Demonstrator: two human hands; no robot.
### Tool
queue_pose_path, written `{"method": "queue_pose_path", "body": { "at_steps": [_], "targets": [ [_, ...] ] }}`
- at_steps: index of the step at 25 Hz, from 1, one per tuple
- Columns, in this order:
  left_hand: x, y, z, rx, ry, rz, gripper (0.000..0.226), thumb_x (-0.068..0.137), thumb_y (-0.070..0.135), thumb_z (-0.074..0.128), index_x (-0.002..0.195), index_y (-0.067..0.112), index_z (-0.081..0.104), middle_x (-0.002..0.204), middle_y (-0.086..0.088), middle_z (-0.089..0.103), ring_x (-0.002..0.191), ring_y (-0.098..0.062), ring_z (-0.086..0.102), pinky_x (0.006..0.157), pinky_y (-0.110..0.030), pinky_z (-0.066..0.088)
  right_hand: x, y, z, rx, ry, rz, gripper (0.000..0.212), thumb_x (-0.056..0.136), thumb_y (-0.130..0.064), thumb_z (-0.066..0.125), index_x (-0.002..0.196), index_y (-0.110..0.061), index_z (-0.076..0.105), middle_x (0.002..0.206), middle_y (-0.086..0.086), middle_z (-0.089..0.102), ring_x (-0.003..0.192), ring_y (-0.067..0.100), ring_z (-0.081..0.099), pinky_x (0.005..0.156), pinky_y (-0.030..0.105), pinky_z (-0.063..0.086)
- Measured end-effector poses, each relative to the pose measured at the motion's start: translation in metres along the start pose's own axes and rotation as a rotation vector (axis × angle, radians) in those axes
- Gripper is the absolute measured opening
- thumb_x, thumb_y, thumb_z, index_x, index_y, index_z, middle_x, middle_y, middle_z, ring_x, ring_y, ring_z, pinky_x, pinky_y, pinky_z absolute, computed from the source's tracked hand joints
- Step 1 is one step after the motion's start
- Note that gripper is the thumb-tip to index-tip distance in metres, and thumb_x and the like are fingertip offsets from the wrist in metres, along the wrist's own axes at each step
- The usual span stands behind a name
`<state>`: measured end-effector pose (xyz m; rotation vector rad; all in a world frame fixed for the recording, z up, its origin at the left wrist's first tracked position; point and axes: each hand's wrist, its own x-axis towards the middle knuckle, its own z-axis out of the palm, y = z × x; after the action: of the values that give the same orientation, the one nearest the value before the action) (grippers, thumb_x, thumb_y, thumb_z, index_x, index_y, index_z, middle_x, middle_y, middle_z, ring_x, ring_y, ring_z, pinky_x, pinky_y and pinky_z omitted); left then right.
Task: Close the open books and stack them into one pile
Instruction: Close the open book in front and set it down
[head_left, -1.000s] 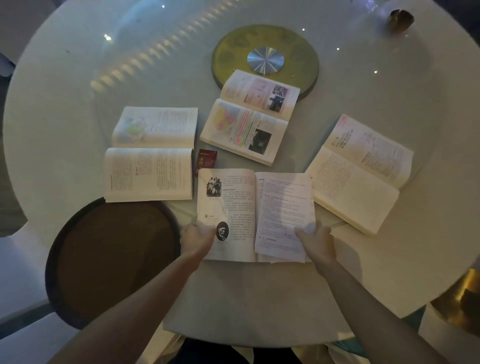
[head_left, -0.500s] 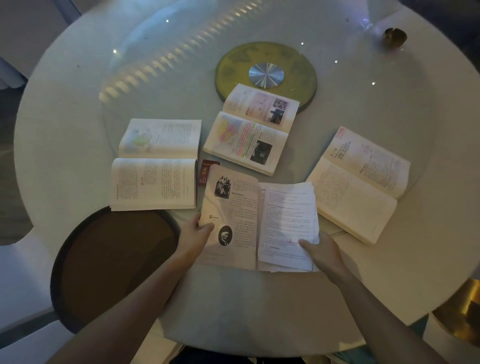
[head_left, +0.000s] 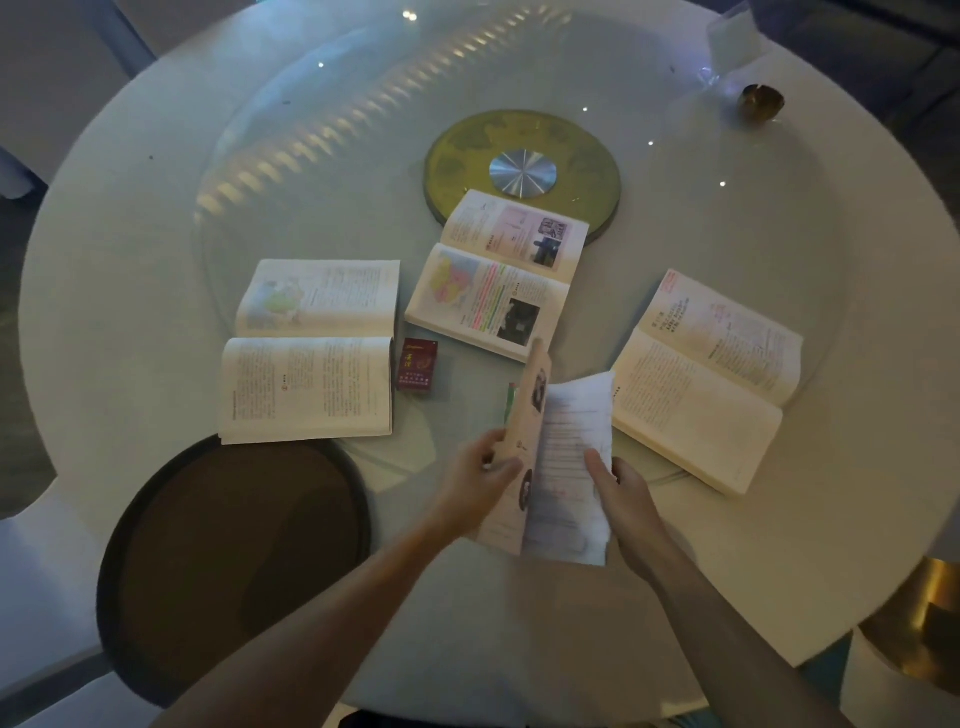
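The half-closed book (head_left: 558, 457) is blurred, its print unreadable, and it hides most fingers of both hands. The bench (head_left: 130, 234) is cut off at the top edge. Print on the red pack (head_left: 417, 365) is too small to read.

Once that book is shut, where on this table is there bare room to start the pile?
Bare table lies along the near edge, between the forearms. The far side beyond the yellow disc is also open, but further away. The middle is crowded: the left book, the centre book and the right book ring the red packet and the half-closed book.
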<state>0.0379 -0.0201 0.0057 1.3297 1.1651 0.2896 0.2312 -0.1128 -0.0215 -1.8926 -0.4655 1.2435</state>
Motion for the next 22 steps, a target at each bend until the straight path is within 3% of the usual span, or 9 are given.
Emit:
{"method": "queue_pose_path", "body": {
  "at_steps": [2, 4, 6, 8, 11, 14, 17, 19, 22],
  "targets": [
    [0.0, -0.002, 0.021, -0.041, -0.11, -0.032, 0.034, 0.098, 0.027, 0.063, 0.131, 0.017, 0.063, 0.105, 0.001, 0.071, 0.091, -0.014, 0.067, 0.072, -0.024, 0.056, 0.0, -0.001, 0.009, 0.052, -0.014, 0.072, 0.048, 0.102, -0.061, 0.044, 0.108, -0.025, 0.075, 0.101, -0.002, 0.082, 0.091, 0.018, 0.079, 0.076, 0.038, 0.064],
    [0.001, -0.019, 0.033, -0.028, -0.15, -0.101, 0.045, 0.097, 0.041, 0.062, 0.134, 0.016, 0.062, 0.115, -0.003, 0.071, 0.096, -0.013, 0.067, 0.08, -0.027, 0.056, 0.002, 0.004, 0.013, 0.096, -0.006, 0.118, 0.053, 0.103, -0.062, 0.036, 0.108, -0.026, 0.075, 0.093, -0.004, 0.083, 0.087, 0.017, 0.08, 0.071, 0.036, 0.064],
    [-0.001, -0.041, 0.03, 0.055, -0.076, -0.151, 0.055, 0.091, 0.051, 0.061, 0.132, 0.016, 0.062, 0.122, -0.006, 0.069, 0.105, -0.018, 0.069, 0.091, -0.035, 0.058, 0.002, 0.012, 0.014, 0.088, -0.008, 0.171, 0.05, 0.105, -0.056, 0.04, 0.109, -0.021, 0.075, 0.093, 0.0, 0.084, 0.085, 0.019, 0.081, 0.068, 0.033, 0.062],
    [0.002, -0.062, 0.02, 0.174, 0.031, -0.196, 0.058, 0.083, 0.057, 0.061, 0.123, 0.016, 0.065, 0.117, -0.009, 0.07, 0.108, -0.026, 0.069, 0.092, -0.045, 0.057, 0.0, 0.023, 0.016, 0.083, -0.015, 0.222, 0.044, 0.105, -0.048, 0.049, 0.111, -0.015, 0.077, 0.099, 0.006, 0.083, 0.09, 0.024, 0.08, 0.075, 0.037, 0.062],
    [0.004, -0.079, 0.005, 0.289, 0.108, -0.24, 0.066, 0.086, 0.053, 0.064, 0.136, 0.01, 0.055, 0.128, -0.011, 0.055, 0.12, -0.027, 0.057, 0.102, -0.045, 0.05, -0.001, 0.035, 0.023, 0.096, -0.015, 0.263, 0.027, 0.104, -0.023, 0.054, 0.106, -0.008, 0.076, 0.101, 0.013, 0.082, 0.089, 0.028, 0.08, 0.083, 0.05, 0.063],
    [0.001, -0.074, -0.008, 0.129, 0.097, -0.323, 0.058, 0.086, 0.044, 0.07, 0.132, 0.012, 0.054, 0.123, -0.008, 0.061, 0.107, -0.023, 0.064, 0.086, -0.04, 0.058, -0.003, 0.035, 0.031, 0.127, -0.05, 0.298, 0.025, 0.099, -0.008, 0.052, 0.108, -0.003, 0.075, 0.1, 0.017, 0.082, 0.094, 0.037, 0.078, 0.089, 0.058, 0.06],
    [0.004, -0.087, -0.019, 0.112, 0.116, -0.349, 0.031, 0.088, 0.027, 0.069, 0.114, 0.012, 0.062, 0.108, -0.009, 0.07, 0.089, -0.019, 0.067, 0.075, -0.037, 0.058, -0.001, 0.031, 0.036, 0.09, -0.089, 0.28, 0.026, 0.097, -0.004, 0.051, 0.106, -0.003, 0.075, 0.1, 0.017, 0.082, 0.094, 0.038, 0.078, 0.084, 0.053, 0.063],
    [0.004, -0.092, -0.024, 0.126, 0.152, -0.335, 0.023, 0.089, 0.028, 0.067, 0.105, 0.012, 0.064, 0.099, -0.009, 0.072, 0.08, -0.018, 0.067, 0.069, -0.035, 0.057, 0.003, 0.029, 0.042, 0.016, -0.086, 0.256, 0.02, 0.093, -0.004, 0.051, 0.091, -0.003, 0.071, 0.09, 0.015, 0.079, 0.081, 0.036, 0.077, 0.073, 0.047, 0.063],
    [0.002, -0.09, -0.025, 0.12, 0.183, -0.295, 0.019, 0.089, 0.029, 0.068, 0.094, 0.011, 0.063, 0.087, -0.006, 0.07, 0.07, -0.015, 0.065, 0.057, -0.029, 0.052, 0.011, 0.028, 0.051, -0.136, -0.03, 0.193, 0.013, 0.086, -0.004, 0.048, 0.076, -0.012, 0.051, 0.07, 0.013, 0.051, 0.056, 0.022, 0.05, 0.055, 0.033, 0.046]
  ]
}}
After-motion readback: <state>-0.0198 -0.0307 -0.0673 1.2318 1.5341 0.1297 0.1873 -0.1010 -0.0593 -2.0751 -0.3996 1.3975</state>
